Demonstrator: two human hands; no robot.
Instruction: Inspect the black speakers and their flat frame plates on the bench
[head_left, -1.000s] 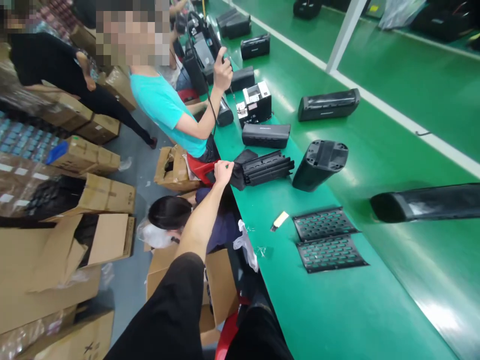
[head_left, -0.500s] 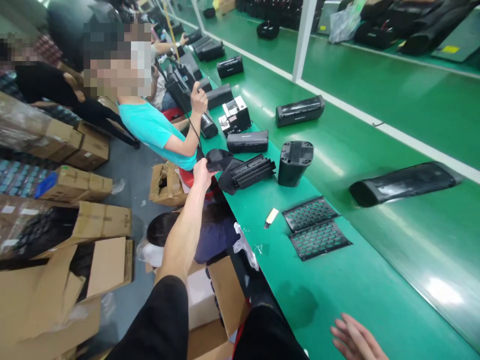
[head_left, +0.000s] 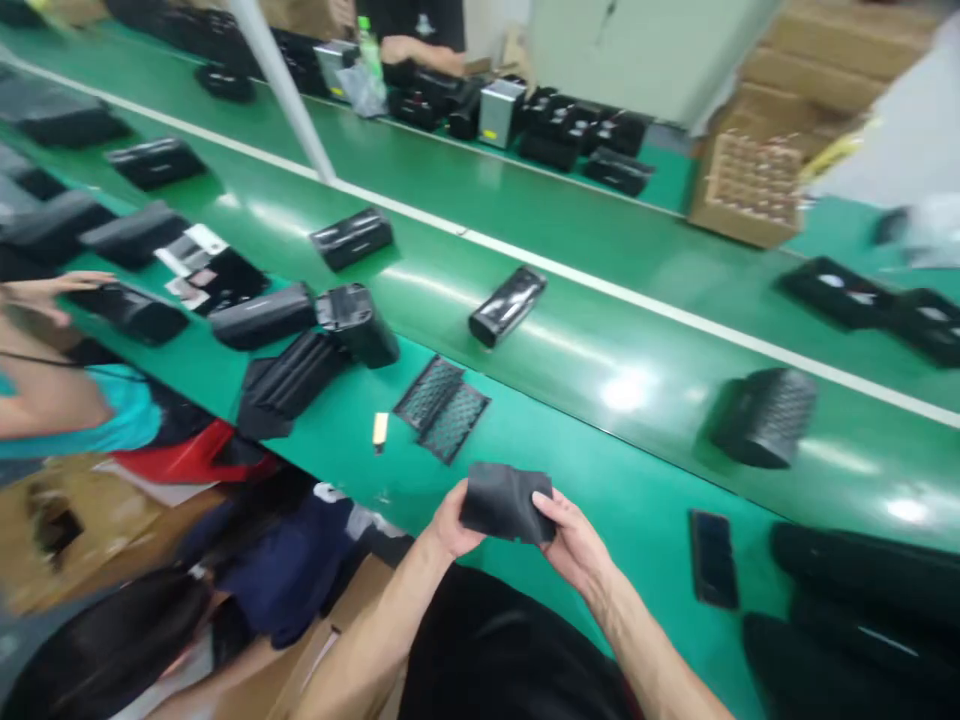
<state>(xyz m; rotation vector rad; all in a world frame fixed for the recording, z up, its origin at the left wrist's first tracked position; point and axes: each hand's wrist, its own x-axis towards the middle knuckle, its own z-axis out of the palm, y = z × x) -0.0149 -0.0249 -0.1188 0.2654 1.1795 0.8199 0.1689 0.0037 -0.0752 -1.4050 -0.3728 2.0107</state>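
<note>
Between my two hands is a black, bendable sheet (head_left: 501, 500), held over the near edge of the green bench (head_left: 592, 480). My left hand (head_left: 454, 522) grips its left end, fingers mostly hidden behind it. My right hand (head_left: 571, 535) closes on the right end, with the thumb pressed on the top face. Just beyond the sheet lie two black perforated panels, one (head_left: 427, 390) partly under the other (head_left: 457, 425). A small pale-yellow and black piece (head_left: 380, 430) rests to their left.
Left of the panels stand a black housing (head_left: 360, 325) and a ribbed black part (head_left: 296, 380). A phone (head_left: 714, 558) lies at right, near large black cases (head_left: 862, 600). Black units, one (head_left: 508, 305) ahead, sit on the green line. A person (head_left: 255, 570) crouches at lower left.
The view has swung right. My left hand has come back from the ribbed part at the left, and my right hand, open before, has joined it on the black sheet.
</note>
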